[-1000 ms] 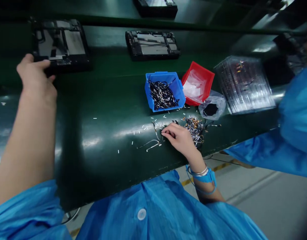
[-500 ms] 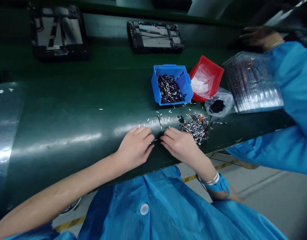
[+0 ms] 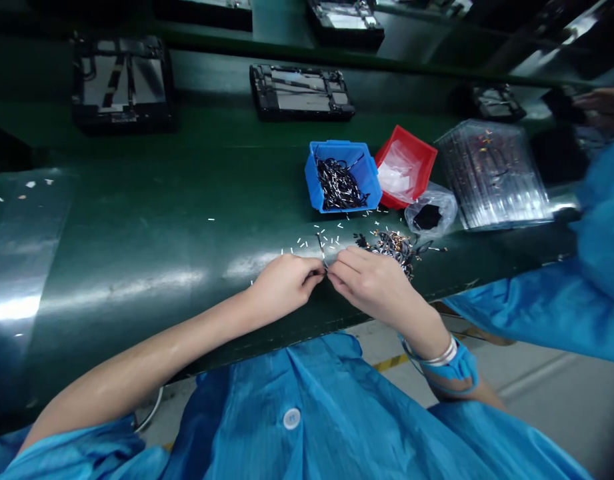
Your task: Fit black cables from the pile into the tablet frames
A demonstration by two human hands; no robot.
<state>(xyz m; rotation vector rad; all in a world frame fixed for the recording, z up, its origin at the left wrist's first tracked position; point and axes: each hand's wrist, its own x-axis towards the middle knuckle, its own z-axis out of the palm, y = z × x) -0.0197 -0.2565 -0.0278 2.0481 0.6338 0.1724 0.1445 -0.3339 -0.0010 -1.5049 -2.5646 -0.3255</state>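
My left hand (image 3: 291, 281) and my right hand (image 3: 369, 280) meet over the green bench top, their fingertips nearly touching. Both are closed in a pinch. Whatever sits between the fingers is too small and too covered to name. Just beyond the fingertips lies a thin dark cable (image 3: 321, 243) with a pale end. Small white strips (image 3: 301, 242) are scattered around it. A pile of short cables with metallic ends (image 3: 397, 245) rests behind my right hand, partly hidden by it.
Behind my hands stand a blue bin (image 3: 314, 190) of black cables, a red bin (image 3: 424, 167) with clear plastic, and a bag (image 3: 449, 207) with black pieces. Clear trays (image 3: 501, 180) are stacked rightward, near a co-worker's sleeve (image 3: 604, 220). Opened devices (image 3: 304, 93) lie at the back.
My left hand has moved right, closing the gap to my right hand. The co-worker's hand has shifted right, away from the clear trays. The view has tilted up slightly.
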